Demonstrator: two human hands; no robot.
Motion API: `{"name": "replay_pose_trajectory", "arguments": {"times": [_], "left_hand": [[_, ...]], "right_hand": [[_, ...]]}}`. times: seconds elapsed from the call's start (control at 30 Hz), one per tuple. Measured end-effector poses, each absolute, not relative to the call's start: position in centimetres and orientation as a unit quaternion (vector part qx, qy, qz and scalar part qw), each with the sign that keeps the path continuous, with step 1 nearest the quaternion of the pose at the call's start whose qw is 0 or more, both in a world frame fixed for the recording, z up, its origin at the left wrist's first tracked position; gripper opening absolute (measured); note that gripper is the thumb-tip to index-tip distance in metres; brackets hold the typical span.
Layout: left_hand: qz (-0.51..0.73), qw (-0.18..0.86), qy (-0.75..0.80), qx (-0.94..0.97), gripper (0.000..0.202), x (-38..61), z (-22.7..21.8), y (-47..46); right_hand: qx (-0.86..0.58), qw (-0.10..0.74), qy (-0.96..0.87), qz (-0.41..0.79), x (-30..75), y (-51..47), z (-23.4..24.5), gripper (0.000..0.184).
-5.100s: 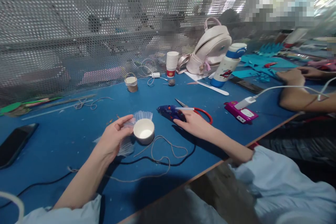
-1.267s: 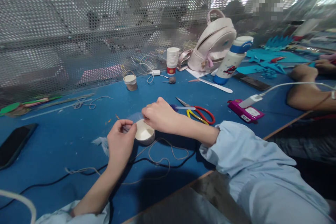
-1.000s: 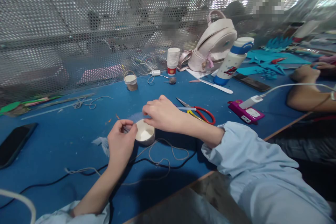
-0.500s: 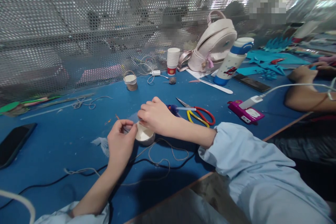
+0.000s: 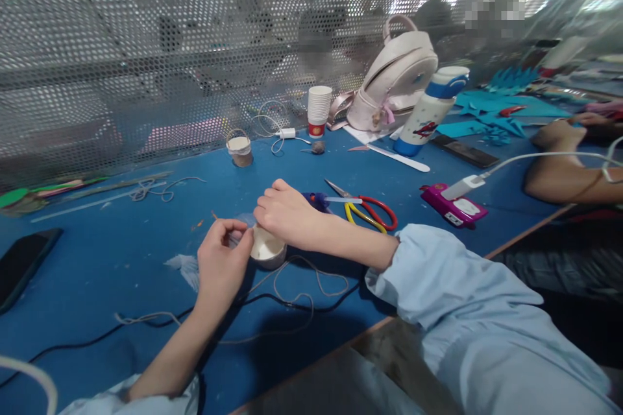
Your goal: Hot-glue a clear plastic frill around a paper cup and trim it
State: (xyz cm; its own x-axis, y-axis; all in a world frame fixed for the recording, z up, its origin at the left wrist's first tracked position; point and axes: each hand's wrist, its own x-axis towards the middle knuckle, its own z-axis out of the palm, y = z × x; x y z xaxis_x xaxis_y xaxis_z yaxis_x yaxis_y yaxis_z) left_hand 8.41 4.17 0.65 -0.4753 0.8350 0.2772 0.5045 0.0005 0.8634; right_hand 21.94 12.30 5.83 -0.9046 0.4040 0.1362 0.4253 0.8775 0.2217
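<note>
Here, in the head view, a white paper cup [image 5: 267, 250] stands mouth-up on the blue table [image 5: 97, 259]. The left hand [image 5: 221, 264] pinches the cup's left rim between thumb and forefinger, with the other fingers curled. The right hand [image 5: 287, 214] arches over the cup's far rim, fingers bent down onto it; whether it grips anything cannot be told. Loose string [image 5: 318, 272] lies just right of the cup. Red-and-yellow scissors [image 5: 367, 209] lie further right, and a blue glue gun [image 5: 316, 200] lies between the two.

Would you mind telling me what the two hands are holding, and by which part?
Both hold the small white cup: the left hand pinches at its left rim, and the right hand grips its far rim from above.
</note>
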Motion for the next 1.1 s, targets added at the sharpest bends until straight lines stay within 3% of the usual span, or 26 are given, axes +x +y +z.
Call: {"name": "replay_pose_trajectory", "arguments": {"times": [0.63, 0.93, 1.1], "left_hand": [[0.503, 0.133, 0.662, 0.539, 0.016, 8.0, 0.8, 4.3], [0.455, 0.114, 0.657, 0.591, 0.025, 7.9, 1.4, 5.0], [0.452, 0.117, 0.668, 0.579, 0.015, 7.7, 1.3, 5.5]], "right_hand": [[-0.225, 0.054, -0.968, -0.099, 22.2, 12.3, 6.0, 0.019], [-0.230, 0.045, -0.967, -0.097, 22.1, 12.4, 6.1, 0.021], [-0.215, 0.024, -0.971, -0.101, 22.1, 12.2, 6.7, 0.020]]}}
